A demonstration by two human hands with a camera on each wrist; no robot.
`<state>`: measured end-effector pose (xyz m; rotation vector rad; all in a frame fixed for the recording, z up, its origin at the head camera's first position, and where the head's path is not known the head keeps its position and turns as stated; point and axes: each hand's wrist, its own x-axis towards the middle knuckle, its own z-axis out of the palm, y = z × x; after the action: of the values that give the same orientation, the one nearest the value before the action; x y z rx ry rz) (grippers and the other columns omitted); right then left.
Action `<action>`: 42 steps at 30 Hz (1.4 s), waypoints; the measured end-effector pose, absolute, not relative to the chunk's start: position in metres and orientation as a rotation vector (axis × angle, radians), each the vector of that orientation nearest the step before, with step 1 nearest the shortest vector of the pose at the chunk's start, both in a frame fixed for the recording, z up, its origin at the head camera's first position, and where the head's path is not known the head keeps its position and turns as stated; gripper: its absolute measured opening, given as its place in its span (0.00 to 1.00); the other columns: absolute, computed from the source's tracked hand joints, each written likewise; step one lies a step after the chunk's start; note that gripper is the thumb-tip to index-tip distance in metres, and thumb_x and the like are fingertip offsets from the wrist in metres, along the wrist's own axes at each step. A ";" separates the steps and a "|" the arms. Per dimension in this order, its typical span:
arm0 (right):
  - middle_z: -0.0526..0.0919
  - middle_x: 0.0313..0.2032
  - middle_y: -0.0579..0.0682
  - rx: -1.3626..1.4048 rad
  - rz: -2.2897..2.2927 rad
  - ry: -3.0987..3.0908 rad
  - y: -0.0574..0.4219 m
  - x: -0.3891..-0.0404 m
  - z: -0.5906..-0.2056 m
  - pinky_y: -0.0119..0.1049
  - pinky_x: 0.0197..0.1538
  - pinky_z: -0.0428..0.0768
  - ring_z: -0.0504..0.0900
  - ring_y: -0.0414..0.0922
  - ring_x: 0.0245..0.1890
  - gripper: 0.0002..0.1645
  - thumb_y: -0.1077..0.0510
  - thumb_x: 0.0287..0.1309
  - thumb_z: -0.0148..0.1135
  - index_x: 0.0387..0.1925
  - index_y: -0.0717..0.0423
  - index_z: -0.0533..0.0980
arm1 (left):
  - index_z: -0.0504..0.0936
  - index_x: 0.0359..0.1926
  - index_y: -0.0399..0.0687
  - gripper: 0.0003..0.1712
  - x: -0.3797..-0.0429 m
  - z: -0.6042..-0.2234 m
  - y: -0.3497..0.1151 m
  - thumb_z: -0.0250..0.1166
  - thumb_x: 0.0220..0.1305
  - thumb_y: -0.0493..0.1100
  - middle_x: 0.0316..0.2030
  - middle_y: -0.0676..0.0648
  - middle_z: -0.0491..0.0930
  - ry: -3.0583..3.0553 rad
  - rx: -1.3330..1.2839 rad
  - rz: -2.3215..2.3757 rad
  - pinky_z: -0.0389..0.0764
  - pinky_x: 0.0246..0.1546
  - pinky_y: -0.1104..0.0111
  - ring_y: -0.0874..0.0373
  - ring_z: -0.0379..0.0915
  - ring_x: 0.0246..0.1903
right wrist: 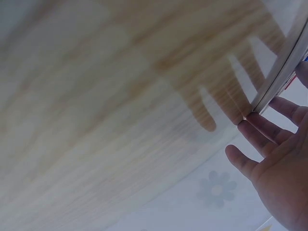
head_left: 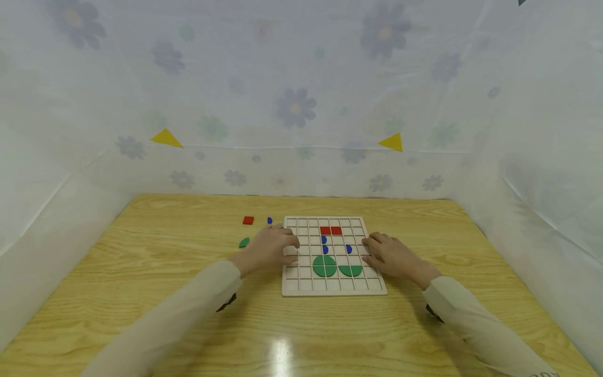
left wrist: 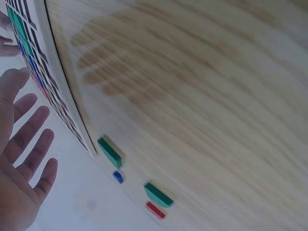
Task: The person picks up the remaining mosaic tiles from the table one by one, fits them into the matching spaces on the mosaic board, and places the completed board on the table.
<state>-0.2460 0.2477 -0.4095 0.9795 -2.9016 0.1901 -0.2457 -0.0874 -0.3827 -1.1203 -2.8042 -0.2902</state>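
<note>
A white grid board (head_left: pixel 334 289) lies on the table with flat pieces on it: red squares (head_left: pixel 331 230), blue half-discs (head_left: pixel 348 249), a green disc (head_left: pixel 324 266) of joined parts and a green half-disc (head_left: pixel 350 270). My left hand (head_left: pixel 267 246) hovers at the board's left edge. Its fingers are spread and hold nothing in the left wrist view. At the right edge, my right hand (head_left: pixel 391 255) touches the board's side with extended fingertips (right wrist: pixel 248 126). Its thumb is partly cut off in the right wrist view.
Left of the board lie a loose red square (head_left: pixel 248 220), a blue half-disc (head_left: pixel 269 220) and a green piece (head_left: pixel 244 242). The left wrist view shows another green piece (left wrist: pixel 109 153) nearby. White flowered cloth (head_left: pixel 301 173) encloses the wooden table (head_left: pixel 188 335) on the back and sides.
</note>
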 end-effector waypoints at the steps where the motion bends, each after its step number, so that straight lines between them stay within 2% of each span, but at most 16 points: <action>1: 0.71 0.54 0.59 0.979 0.191 -2.901 0.248 -0.246 -0.409 0.56 0.53 0.68 0.72 0.55 0.53 0.27 0.48 0.62 0.52 0.58 0.60 0.68 | 0.83 0.39 0.53 0.14 -0.246 -0.383 -0.091 0.66 0.54 0.52 0.40 0.52 0.80 -2.795 -1.110 -0.283 0.72 0.49 0.54 0.53 0.73 0.45; 11: 0.71 0.53 0.58 0.979 0.201 -2.906 0.247 -0.246 -0.409 0.57 0.53 0.68 0.72 0.55 0.53 0.27 0.48 0.62 0.52 0.57 0.60 0.68 | 0.82 0.40 0.51 0.15 -0.249 -0.383 -0.129 0.67 0.53 0.52 0.38 0.51 0.81 -2.774 -1.010 -0.228 0.74 0.40 0.58 0.53 0.73 0.39; 16: 0.71 0.54 0.59 0.976 0.197 -2.911 0.248 -0.247 -0.411 0.57 0.54 0.68 0.71 0.55 0.53 0.28 0.48 0.63 0.52 0.58 0.60 0.67 | 0.82 0.37 0.51 0.14 -0.250 -0.385 -0.146 0.68 0.51 0.52 0.36 0.50 0.81 -2.779 -0.942 -0.235 0.74 0.40 0.53 0.53 0.74 0.37; 26: 0.71 0.54 0.59 0.982 0.210 -2.903 0.247 -0.247 -0.412 0.56 0.53 0.68 0.72 0.55 0.53 0.27 0.48 0.63 0.52 0.58 0.60 0.67 | 0.81 0.41 0.49 0.18 -0.251 -0.391 -0.175 0.68 0.52 0.53 0.43 0.46 0.80 -2.854 -0.780 -0.169 0.67 0.49 0.41 0.45 0.72 0.46; 42: 0.71 0.54 0.58 0.980 0.205 -2.898 0.247 -0.246 -0.411 0.55 0.53 0.70 0.72 0.54 0.53 0.27 0.48 0.63 0.52 0.58 0.59 0.67 | 0.82 0.38 0.50 0.16 -0.253 -0.399 -0.189 0.67 0.52 0.54 0.38 0.48 0.79 -2.898 -0.675 -0.203 0.72 0.39 0.50 0.49 0.70 0.38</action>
<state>-0.2459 0.2465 -0.4109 0.9804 -2.8983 0.2048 -0.2530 -0.1887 -0.3986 -0.6754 -2.8983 -0.2026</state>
